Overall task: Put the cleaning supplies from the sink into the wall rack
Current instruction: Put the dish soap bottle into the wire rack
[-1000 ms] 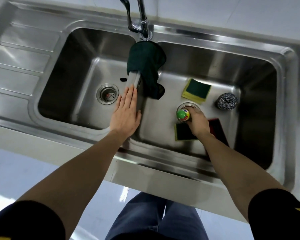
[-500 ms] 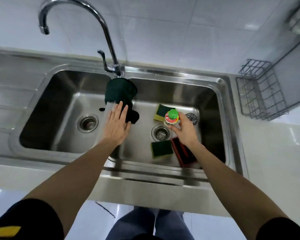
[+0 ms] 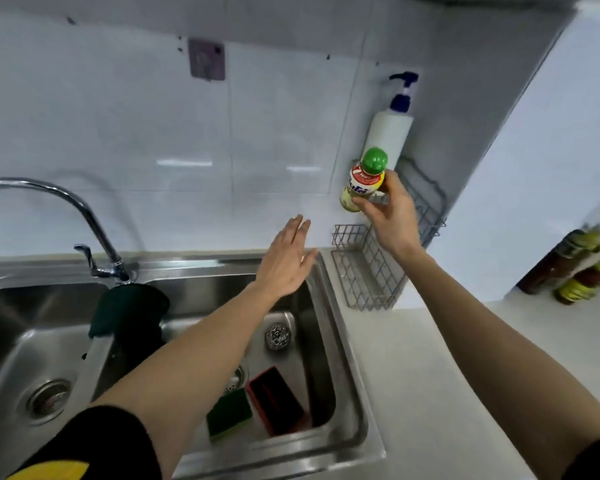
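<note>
My right hand (image 3: 390, 216) holds a green-capped bottle (image 3: 364, 180) up in front of the wire wall rack (image 3: 364, 271), above its lower basket. A white pump bottle (image 3: 390, 133) stands in the rack's upper part. My left hand (image 3: 286, 259) hovers open over the sink's back rim, holding nothing. In the right basin of the steel sink (image 3: 343, 358) lie a steel wool ball (image 3: 277, 337), a green-yellow sponge (image 3: 228, 415) and a red-edged dark scrub pad (image 3: 276, 400). A dark green cloth (image 3: 129, 308) hangs over the divider.
A curved tap (image 3: 66, 206) rises behind the divider. The white counter (image 3: 447, 393) runs right of the sink. Several bottles (image 3: 575, 268) stand at the far right. A grey hook pad (image 3: 207, 60) sticks to the tiled wall.
My right hand lifted the green-capped bottle out of the sink and up to the wall rack. My left hand left the divider and rose toward the wall. The view swung up and right.
</note>
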The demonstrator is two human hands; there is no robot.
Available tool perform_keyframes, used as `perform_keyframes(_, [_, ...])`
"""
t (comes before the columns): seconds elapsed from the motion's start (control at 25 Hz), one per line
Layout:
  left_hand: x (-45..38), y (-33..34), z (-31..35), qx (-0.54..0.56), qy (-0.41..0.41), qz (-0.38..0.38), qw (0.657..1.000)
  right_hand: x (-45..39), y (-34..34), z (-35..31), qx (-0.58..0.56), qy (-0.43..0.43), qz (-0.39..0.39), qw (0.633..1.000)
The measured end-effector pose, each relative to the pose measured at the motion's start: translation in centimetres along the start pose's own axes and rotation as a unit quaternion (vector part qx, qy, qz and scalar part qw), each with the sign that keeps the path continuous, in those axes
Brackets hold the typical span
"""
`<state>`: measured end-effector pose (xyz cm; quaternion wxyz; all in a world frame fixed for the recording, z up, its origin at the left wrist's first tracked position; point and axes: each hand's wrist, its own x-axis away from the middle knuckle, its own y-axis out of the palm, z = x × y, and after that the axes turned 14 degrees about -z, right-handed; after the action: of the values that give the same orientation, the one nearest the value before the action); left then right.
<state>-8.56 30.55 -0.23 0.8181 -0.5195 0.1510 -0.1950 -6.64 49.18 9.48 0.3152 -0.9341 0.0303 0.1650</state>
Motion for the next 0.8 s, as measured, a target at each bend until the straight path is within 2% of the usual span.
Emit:
perform_keyframes(0.12, [-4.5, -0.3, 5.5, 0.057, 0.009, -0.015, 0.998, -2.9, -4.3, 1.0, 0.024, -0.012, 0.055, 0.998])
perform_keyframes(0.28, [-9.2, -0.4, 10.6, 0.113, 0.022, -0.026, 0.993, -6.1, -7.1, 3.8, 0.071, 0.03, 0.059, 0.995])
perform_keyframes(0.52, [-11.0, 1.6, 11.8, 0.107, 0.029, -0.019, 0.994, -8.2, -6.8, 8.3, 0.082, 0.09, 0.006, 0.993])
perform_keyframes(0.8, [-11.0, 2.2, 11.9, 0.122, 0.021, -0.013, 0.992, -9.3, -6.0, 10.2, 0.02, 0.089, -0.005, 0.996])
